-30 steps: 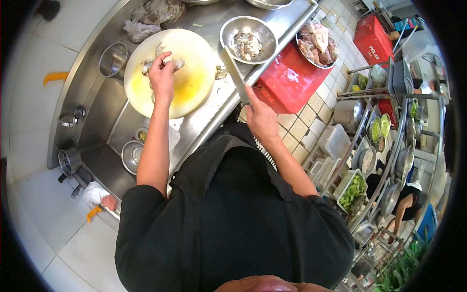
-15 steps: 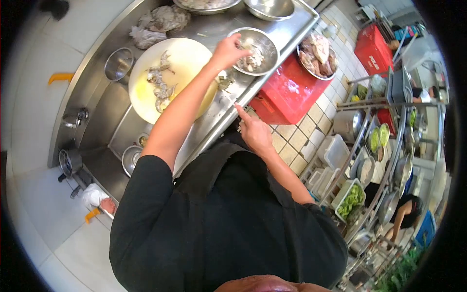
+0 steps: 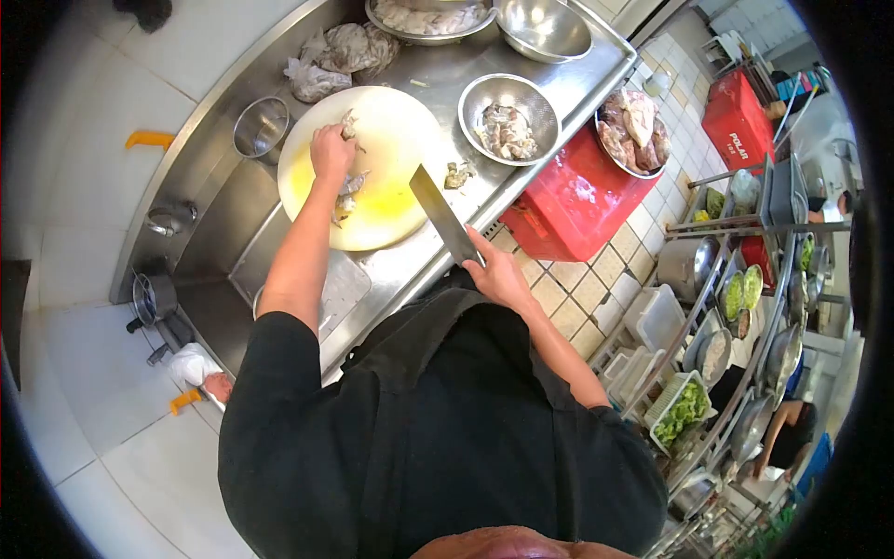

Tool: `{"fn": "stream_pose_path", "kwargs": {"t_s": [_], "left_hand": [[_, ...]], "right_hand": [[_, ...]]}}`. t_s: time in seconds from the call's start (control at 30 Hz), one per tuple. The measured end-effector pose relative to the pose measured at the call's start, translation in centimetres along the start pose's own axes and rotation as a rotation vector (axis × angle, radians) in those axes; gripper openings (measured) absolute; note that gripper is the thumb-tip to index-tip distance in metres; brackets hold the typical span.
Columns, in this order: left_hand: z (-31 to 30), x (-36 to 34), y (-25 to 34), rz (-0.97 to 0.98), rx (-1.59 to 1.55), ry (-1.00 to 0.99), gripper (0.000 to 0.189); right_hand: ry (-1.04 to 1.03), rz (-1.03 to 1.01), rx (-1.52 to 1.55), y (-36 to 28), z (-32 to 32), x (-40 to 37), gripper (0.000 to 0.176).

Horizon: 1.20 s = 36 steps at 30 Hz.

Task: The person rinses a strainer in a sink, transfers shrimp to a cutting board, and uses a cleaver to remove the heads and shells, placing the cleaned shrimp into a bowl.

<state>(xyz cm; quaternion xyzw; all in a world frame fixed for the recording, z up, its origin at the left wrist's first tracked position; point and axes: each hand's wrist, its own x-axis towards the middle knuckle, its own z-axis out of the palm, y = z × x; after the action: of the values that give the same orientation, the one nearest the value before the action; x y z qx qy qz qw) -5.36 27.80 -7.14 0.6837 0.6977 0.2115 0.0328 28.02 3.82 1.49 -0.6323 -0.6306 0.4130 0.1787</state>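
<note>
My left hand (image 3: 332, 152) is over a round white cutting board (image 3: 400, 121), its fingers closed on a grey shrimp (image 3: 349, 123) that partly shows beyond them. More raw shrimp (image 3: 348, 191) lie on the board just below that hand. In my right hand (image 3: 501, 273) is a cleaver (image 3: 441, 216), its broad blade pointing up and left over the board's right edge. A metal colander (image 3: 549, 102) beside the board holds a pile of shrimp pieces (image 3: 507, 130). Small dark scraps (image 3: 457, 175) sit on the steel counter between board and colander.
Plastic bags (image 3: 345, 51), a metal bowl (image 3: 545, 28) and a bowl of pale seafood (image 3: 433, 19) stand along the far counter. A strainer (image 3: 262, 128) is by the sink (image 3: 209, 233). Right of the counter, a red cooler (image 3: 582, 205) bears a bowl of meat (image 3: 635, 135).
My left hand has moved from the colander to the shrimp on the board. The cleaver in my right hand now shows its broad side over the board. The view has shifted slightly.
</note>
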Motion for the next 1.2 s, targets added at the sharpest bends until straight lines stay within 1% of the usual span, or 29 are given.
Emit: {"fn": "stream_pose_path", "kwargs": {"t_s": [0.03, 0.1, 0.13, 0.17, 0.23, 0.27, 0.33, 0.37, 0.43, 0.47, 0.57, 0.67, 0.77, 0.87, 0.97, 1.0, 1.1, 1.17, 1.2], "left_hand": [[0.0, 0.0, 0.1, -0.01, -0.014, -0.018, 0.037], [-0.5, -0.2, 1.2, 0.156, -0.065, -0.01, 0.034], [-1.2, -0.4, 2.2, 0.239, -0.093, -0.008, 0.033], [-1.6, -0.9, 3.5, 0.308, -0.121, -0.072, 0.035], [-1.8, -3.2, 6.9, 0.435, -0.18, -0.209, 0.038], [-1.4, -4.8, 8.1, 0.476, -0.188, -0.222, 0.038], [-0.9, -7.9, 10.0, 0.555, -0.204, -0.244, 0.038], [-0.8, -8.9, 10.4, 0.455, -0.292, -0.256, 0.037], [-0.7, -9.9, 10.9, 0.255, -0.461, -0.273, 0.036], [0.0, -10.4, 10.6, 0.261, -0.507, -0.221, 0.031], [0.9, -11.1, 10.1, 0.398, -0.496, -0.07, 0.029], [0.8, -11.0, 10.5, 0.405, -0.471, -0.058, 0.022], [0.8, -11.1, 10.9, 0.413, -0.437, -0.007, 0.024], [1.1, -11.0, 11.0, 0.399, -0.382, -0.001, 0.024], [1.2, -11.0, 11.2, 0.382, -0.396, -0.003, 0.023], [1.2, -10.9, 11.2, 0.379, -0.382, -0.025, 0.023], [0.7, -10.8, 11.6, 0.356, -0.342, -0.101, 0.023], [-0.4, -10.5, 12.1, 0.315, -0.312, -0.154, 0.023], [-0.1, -10.5, 12.0, 0.311, -0.33, -0.143, 0.023]], "right_hand": [[-0.009, 0.023, -0.004, 0.0, 0.1, 0.3, 0.064], [-0.01, 0.066, 0.147, 0.7, -0.1, 0.7, 0.066], [0.026, 0.057, 0.154, 0.9, -0.2, 0.8, 0.066], [0.062, 0.049, 0.16, 1.1, -0.3, 0.9, 0.067], [0.19, -0.026, 0.029, 1.4, -0.3, 0.4, 0.068], [0.213, -0.059, 0.016, 1.9, -0.4, 0.6, 0.069], [0.149, 0.014, -0.03, 0.6, -1.5, 0.4, 0.07], [0.118, 0.047, -0.053, -0.1, -2.0, 0.3, 0.071], [0.138, -0.004, -0.067, -0.2, -2.0, 0.2, 0.071], [0.145, -0.019, -0.078, -0.4, -2.1, 0.2, 0.071], [0.145, -0.074, -0.154, -1.0, -2.1, 0.0, 0.071], [0.127, -0.111, -0.256, -2.0, -2.1, -0.1, 0.071], [0.087, -0.084, -0.366, -3.0, -2.1, -0.3, 0.071], [0.065, -0.081, -0.411, -2.7, -1.8, -0.3, 0.07], [0.054, -0.101, -0.426, -2.5, -1.7, -0.5, 0.069], [0.051, -0.107, -0.43, -2.7, -1.7, -0.5, 0.068], [0.003, -0.034, -0.459, -4.2, -1.6, 0.4, 0.069], [0.131, -0.187, -0.391, -2.2, -0.1, 1.8, 0.071], [0.197, -0.266, -0.356, -2.2, 0.1, 2.2, 0.072]]}}
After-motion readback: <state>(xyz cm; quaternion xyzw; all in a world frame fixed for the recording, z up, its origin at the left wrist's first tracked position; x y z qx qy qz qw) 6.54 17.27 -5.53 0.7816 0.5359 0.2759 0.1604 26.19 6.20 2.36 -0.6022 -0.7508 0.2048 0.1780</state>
